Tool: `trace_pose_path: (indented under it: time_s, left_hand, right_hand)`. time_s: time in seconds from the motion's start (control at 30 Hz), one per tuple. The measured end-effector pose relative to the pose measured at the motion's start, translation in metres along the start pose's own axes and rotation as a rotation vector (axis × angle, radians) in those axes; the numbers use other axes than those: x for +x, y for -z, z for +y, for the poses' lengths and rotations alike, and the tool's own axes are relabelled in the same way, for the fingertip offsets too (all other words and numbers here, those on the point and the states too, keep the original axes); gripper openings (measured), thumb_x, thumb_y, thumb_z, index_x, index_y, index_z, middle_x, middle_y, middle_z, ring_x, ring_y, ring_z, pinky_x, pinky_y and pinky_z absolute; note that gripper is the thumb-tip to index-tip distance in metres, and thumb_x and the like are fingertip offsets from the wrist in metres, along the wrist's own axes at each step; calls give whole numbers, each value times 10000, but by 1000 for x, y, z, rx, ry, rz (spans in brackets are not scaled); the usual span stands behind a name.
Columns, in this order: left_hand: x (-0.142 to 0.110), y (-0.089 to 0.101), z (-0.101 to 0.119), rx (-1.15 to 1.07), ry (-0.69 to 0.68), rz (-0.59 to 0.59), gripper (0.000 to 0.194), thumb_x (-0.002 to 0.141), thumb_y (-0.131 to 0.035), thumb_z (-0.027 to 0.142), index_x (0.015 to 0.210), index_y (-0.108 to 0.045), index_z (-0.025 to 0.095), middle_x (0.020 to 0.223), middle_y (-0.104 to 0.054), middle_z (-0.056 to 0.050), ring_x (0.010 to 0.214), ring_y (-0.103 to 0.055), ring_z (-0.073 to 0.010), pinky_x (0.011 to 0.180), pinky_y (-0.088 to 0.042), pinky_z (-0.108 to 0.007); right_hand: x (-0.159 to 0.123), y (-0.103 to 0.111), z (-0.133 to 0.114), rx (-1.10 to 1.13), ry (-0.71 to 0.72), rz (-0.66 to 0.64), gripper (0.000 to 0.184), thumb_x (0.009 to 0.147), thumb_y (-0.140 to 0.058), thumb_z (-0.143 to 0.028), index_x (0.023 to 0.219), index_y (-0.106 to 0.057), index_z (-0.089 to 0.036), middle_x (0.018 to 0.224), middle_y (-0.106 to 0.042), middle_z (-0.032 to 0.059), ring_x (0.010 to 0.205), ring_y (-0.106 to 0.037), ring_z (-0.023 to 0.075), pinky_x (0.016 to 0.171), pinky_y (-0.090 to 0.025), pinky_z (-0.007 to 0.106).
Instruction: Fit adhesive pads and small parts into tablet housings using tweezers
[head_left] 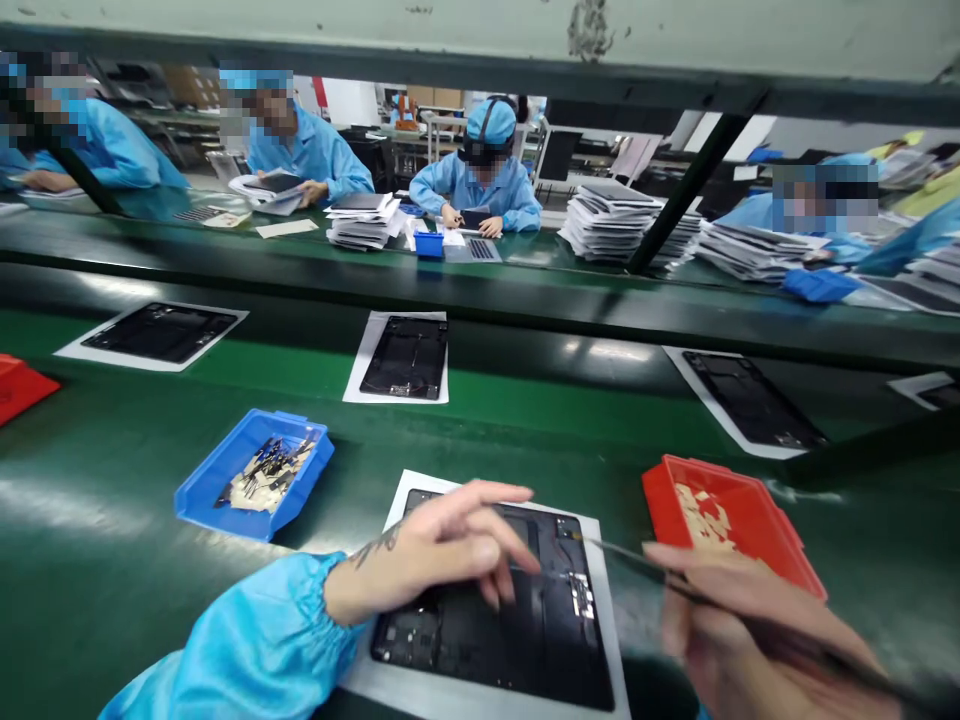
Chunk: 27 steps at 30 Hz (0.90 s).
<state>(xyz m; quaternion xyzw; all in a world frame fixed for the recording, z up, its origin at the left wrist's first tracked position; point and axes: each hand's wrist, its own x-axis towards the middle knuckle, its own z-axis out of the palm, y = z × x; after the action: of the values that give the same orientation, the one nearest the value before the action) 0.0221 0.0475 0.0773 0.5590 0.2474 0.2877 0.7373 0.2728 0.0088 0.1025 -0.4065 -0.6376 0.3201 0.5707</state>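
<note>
Two bare hands work at a black panel [510, 635], which lies on a white sheet [416, 690] on the green bench [67, 570], directly before the person. The left hand [446, 545] is over the panel, palm down, its fingers apart and loosely bent; whether the fingertips touch the surface I cannot tell. The right hand [750, 630], blurred, has its fingers clamped on a thin tool [637, 556], whose tip reaches the panel's far right corner; contact there is too small to tell. A silvery part [580, 595] sits along the panel's right side. To the left stands a blue bin [206, 490] with small dark pieces [281, 460] and pale scraps; to the right, partly behind the right hand, a red bin [664, 500] holds pale scraps too. Beyond, more panels lie on white sheets along a green strip [525, 375]. Across from it, people in blue sit at a counter among stacks [611, 225] of sheets; the middle one [480, 195] handles a dark object.
</note>
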Motion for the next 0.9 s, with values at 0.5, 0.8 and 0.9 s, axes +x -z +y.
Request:
trace_pose_path:
  time_s: [0.5,0.8,0.9]
  left_hand:
    - [-25,-60,-130,1752,-653,146,64,789,-526,103,818,-548,156,694,-552,-39,573,-497,-145,554,-412,-269]
    - [-17,-73,-115,1783,-460,69,138,798,-514,80,925,-548,122,718,-543,-32,613,-532,-161,580,-481,-285]
    - [-13,-78,-113,1799,-431,52,107,808,-520,85,906,-537,125,723,-539,-34,638,-534,-158,577,-472,-269]
  right_hand:
    - [13,-14,12,99,-44,103,172,849,-635,-142,959,-698,-258,998,-702,54,457,-566,92,408,-497,255]
    - [15,-13,10,99,-41,84,186,856,-630,-145,964,-696,-281,1002,-700,31,470,-578,91,430,-503,257]
    - [13,-11,13,121,-65,60,184,861,-627,-151,968,-688,-288,1031,-692,27,484,-577,90,433,-500,250]
